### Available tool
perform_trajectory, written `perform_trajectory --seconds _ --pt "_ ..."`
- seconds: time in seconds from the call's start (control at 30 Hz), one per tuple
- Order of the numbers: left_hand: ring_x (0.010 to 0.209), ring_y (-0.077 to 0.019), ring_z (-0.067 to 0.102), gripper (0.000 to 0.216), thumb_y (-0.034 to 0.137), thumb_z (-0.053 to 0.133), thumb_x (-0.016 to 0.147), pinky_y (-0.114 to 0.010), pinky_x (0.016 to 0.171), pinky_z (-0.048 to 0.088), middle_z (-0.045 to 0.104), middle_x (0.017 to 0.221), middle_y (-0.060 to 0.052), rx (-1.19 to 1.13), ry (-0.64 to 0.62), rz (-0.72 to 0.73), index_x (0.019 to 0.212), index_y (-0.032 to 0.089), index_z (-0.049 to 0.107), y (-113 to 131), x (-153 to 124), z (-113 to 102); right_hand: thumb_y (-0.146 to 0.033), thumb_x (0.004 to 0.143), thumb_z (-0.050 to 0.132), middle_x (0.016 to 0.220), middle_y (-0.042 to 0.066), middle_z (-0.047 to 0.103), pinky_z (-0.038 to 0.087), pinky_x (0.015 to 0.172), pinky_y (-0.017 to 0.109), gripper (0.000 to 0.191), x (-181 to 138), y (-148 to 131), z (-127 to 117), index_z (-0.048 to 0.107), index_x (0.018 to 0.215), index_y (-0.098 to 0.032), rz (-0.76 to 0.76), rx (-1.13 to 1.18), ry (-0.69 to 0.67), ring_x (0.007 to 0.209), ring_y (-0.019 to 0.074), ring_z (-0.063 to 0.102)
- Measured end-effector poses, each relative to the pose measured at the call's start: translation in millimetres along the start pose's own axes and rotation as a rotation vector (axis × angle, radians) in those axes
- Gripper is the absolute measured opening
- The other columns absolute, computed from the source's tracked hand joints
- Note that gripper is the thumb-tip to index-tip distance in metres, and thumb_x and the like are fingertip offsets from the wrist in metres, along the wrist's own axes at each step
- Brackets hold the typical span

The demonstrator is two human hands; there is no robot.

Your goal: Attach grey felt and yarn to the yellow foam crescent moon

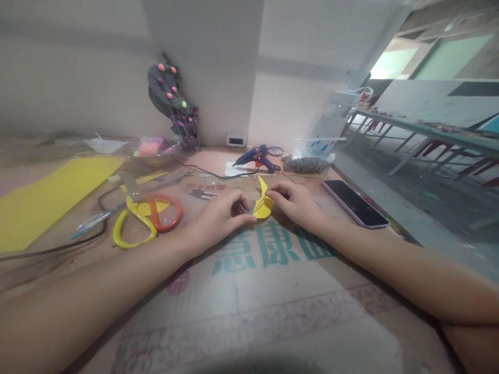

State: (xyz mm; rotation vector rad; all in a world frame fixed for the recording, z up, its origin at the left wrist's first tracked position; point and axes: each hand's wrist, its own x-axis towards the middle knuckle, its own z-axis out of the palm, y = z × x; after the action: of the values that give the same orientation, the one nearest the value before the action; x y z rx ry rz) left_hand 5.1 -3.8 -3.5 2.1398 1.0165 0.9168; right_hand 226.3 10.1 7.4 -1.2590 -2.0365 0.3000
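A broad brown cardboard work surface printed with green characters (249, 296) bears a large flat yellow sheet (58, 197), scissors with yellow and orange loop handles (153, 212), a dark-screened rectangular phone (354, 203) and, at the back, a blue glue gun (253, 156). Between them, near the middle, the left hand (228, 209) pinches a small grey strand-like piece (248, 208); the right hand (293, 201), thumb and finger together, pinches the curved yellow cut-out (265, 210) just beside it.
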Motion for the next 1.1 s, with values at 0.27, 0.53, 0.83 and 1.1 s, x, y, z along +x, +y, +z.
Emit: perform_trajectory --seconds 0.27,0.53,0.83,1.1 --pt "0.072 -0.0147 0.056 0.021 0.035 0.069 0.080 -0.027 0.065 0.045 0.060 0.083 0.000 0.015 -0.029 0.024 0.085 0.020 0.055 -1.9 -0.5 0.8 -0.027 0.090 0.055 0.090 0.004 0.075 0.047 0.073 0.028 0.021 2.0 -0.7 -0.2 0.073 0.094 -0.018 0.040 -0.071 -0.169 0.080 0.0173 0.065" --pt "0.071 -0.0144 0.056 0.025 0.035 0.072 0.076 -0.027 0.064 0.045 0.059 0.083 0.001 -0.092 -0.075 -0.036 0.086 0.020 0.054 0.6 0.3 -1.7 -0.026 0.092 0.053 0.101 0.005 0.076 0.049 0.082 0.031 0.022 2.6 0.9 -0.3 0.074 0.097 -0.020 -0.001 -0.080 -0.228 0.091 0.0194 0.068" --pt "0.098 -0.0199 0.058 0.020 0.033 0.042 0.096 -0.033 0.088 0.044 0.063 0.104 -0.004 -0.021 0.027 0.001 0.106 0.021 0.055 -2.3 2.4 -6.7 -0.026 0.093 0.052 0.089 0.004 0.074 0.043 0.071 0.026 0.020 -0.8 -3.5 -1.5 0.071 0.095 -0.019 -0.042 -0.143 -0.226 0.079 0.0160 0.064" --pt "0.102 -0.0200 0.056 0.018 0.028 0.040 0.096 -0.034 0.093 0.043 0.062 0.106 -0.004 0.035 0.029 0.021 0.105 0.021 0.054 -0.9 1.4 -6.6 -0.028 0.093 0.053 0.089 0.004 0.074 0.043 0.070 0.026 0.021 -2.0 -3.7 -1.3 0.072 0.095 -0.020 -0.042 -0.149 -0.211 0.078 0.0158 0.064"
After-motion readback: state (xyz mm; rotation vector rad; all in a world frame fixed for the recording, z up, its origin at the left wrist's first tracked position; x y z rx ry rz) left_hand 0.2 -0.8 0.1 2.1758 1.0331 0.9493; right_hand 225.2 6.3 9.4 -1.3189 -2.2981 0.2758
